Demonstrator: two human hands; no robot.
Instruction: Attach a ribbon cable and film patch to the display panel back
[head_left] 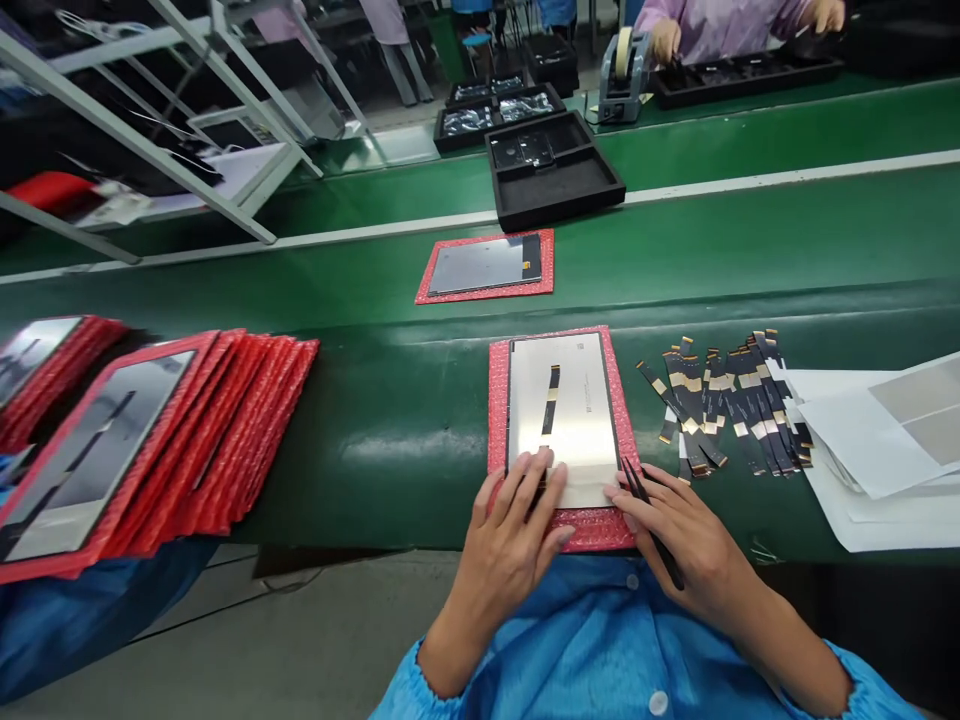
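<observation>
In front of me a silvery display panel [577, 400] lies face down on a red bubble-wrap sheet [498, 400]. A black and gold flex cable [551, 400] runs along the panel's back. My left hand [514, 525] rests on the panel's lower left, fingers stretched out over the cable's lower end, which they hide. Black tweezers [652, 525] are held in my right hand [686, 540], their tips pointing up and away from me. Fingers of that hand touch the panel's lower right edge.
Loose flex cables [712, 400] lie to the right, beside white sheets [885, 430]. Red-wrapped panels [187, 450] are stacked on the left. Farther back are another panel [480, 265], a black tray [555, 185] and a tape dispenser [624, 75]. A co-worker's hands [666, 42] are across the bench.
</observation>
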